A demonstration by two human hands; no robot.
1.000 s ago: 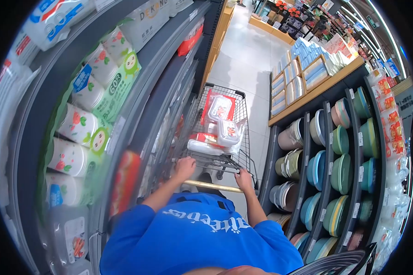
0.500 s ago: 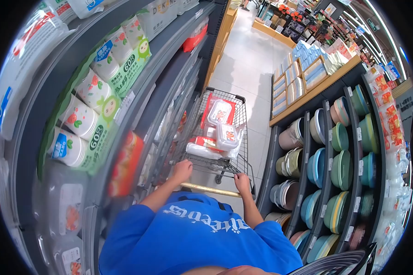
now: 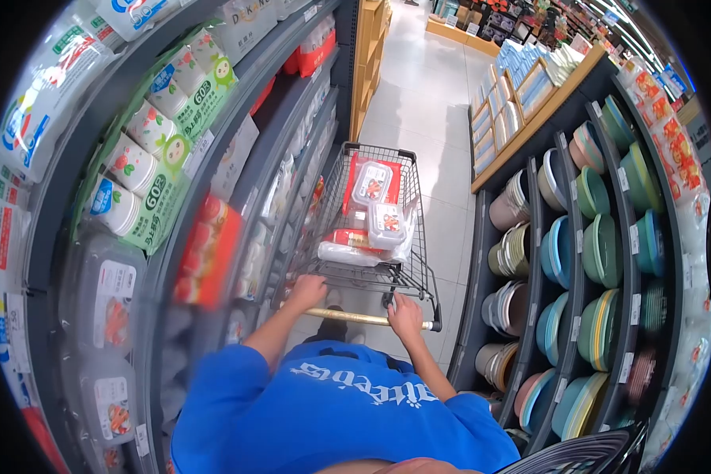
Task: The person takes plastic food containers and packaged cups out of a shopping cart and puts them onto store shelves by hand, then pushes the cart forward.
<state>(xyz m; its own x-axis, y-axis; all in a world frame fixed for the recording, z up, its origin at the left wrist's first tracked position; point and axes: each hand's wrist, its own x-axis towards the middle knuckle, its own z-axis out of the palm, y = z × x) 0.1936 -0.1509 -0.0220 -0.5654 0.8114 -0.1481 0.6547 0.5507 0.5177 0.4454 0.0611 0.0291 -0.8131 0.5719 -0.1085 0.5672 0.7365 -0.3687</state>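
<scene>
A shopping cart (image 3: 423,272) stands in front of me, and its yellowish handle bar (image 3: 355,317) runs across just ahead of my blue shirt. My left hand (image 3: 308,292) is closed at the left end of the bar. Nearer the bar's right end, my right hand (image 3: 404,313) is wrapped round it. Inside the cart, two clear lidded containers (image 3: 372,183) lie on a red package (image 3: 351,193), with a white bag (image 3: 347,253) and another red package (image 3: 346,238) closer to me.
Shelves on the left hold packs of paper cups (image 3: 126,164), clear containers (image 3: 114,304) and a red package (image 3: 208,253). Racks of bowls (image 3: 603,249) line the right side. Beyond the cart runs a tiled floor (image 3: 442,99), with a wooden display (image 3: 533,114) at its right.
The cart and my hands have advanced along the aisle, and the shelves have shifted in view. My right hand has moved inward from the bar's right end.
</scene>
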